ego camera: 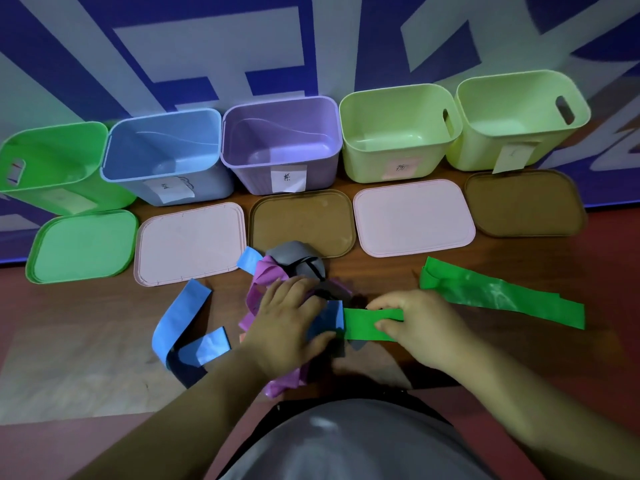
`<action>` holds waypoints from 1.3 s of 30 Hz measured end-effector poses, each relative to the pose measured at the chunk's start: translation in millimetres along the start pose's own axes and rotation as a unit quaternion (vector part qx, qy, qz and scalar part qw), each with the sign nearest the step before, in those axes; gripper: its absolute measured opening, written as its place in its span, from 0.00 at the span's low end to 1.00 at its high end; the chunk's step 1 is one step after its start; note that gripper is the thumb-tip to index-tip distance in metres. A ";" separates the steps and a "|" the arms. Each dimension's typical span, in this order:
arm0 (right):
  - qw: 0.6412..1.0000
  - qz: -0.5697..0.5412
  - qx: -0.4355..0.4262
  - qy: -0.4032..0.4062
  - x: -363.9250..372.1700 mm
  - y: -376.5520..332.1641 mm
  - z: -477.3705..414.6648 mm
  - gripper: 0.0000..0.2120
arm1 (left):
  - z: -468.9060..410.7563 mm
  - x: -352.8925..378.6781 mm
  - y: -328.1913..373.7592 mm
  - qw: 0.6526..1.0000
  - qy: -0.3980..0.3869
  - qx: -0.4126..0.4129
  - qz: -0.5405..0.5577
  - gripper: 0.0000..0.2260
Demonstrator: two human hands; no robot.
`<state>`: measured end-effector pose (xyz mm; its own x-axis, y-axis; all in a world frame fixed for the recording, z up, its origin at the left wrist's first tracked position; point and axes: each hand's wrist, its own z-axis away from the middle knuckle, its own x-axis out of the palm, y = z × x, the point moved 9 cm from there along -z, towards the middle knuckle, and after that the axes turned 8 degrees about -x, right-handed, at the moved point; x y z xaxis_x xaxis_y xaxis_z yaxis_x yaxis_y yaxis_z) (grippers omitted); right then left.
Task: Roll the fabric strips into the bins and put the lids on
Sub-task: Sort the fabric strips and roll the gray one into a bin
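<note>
Green strip [363, 328] in right hand [417, 327], pile [267, 274] in left [289, 323]

Surface: brown wooden tabletop [381, 271].

Back row, left to right, side by side:
- green plastic bin [52, 164], tilted
- blue plastic bin [162, 147]
- purple plastic bin [280, 133]
- pale-green plastic bin [394, 129]
- second pale-green plastic bin [519, 112]

Front row, one flat before each bin:
- green plastic lid [83, 245]
- pink plastic lid [190, 242]
- brown plastic lid [301, 220]
- second pink lid [414, 216]
- second brown lid [524, 206]

Nearest:
- curled blue fabric strip [181, 317]
- tangled heap of purple and grey fabric strips [298, 263]
- long green fabric strip [502, 296]
</note>
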<state>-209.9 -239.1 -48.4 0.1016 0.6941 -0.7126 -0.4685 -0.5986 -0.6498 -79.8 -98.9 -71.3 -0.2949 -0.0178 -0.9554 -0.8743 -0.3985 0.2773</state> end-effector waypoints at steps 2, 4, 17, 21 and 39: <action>1.000 -0.014 0.005 0.008 -6.2 -4.1 1.9 0.12 | -11.4 5.3 12.0 1.000 -0.025 0.005 0.005 0.23; 0.999 -0.033 0.014 0.021 -15.7 -5.3 5.3 0.11 | -18.8 12.7 14.1 0.998 -0.059 0.004 0.005 0.24; 0.997 -0.021 0.050 0.061 -78.8 26.5 26.8 0.07 | -20.7 26.9 14.9 0.995 -0.090 0.004 -0.036 0.23; 0.994 -0.016 0.076 0.072 -92.3 66.6 34.0 0.08 | -20.0 41.7 19.9 0.991 -0.122 -0.019 -0.060 0.29; 0.954 0.034 0.233 0.184 -116.2 236.0 67.8 0.10 | -8.6 66.9 31.3 0.988 -0.101 -0.097 -0.072 0.28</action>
<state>-391.8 -433.8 -101.0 0.3181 0.4210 -0.8495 -0.8162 -0.3343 -0.4713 -123.5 -120.5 -127.4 -0.2606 0.2279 -0.9382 -0.8287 -0.5513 0.0963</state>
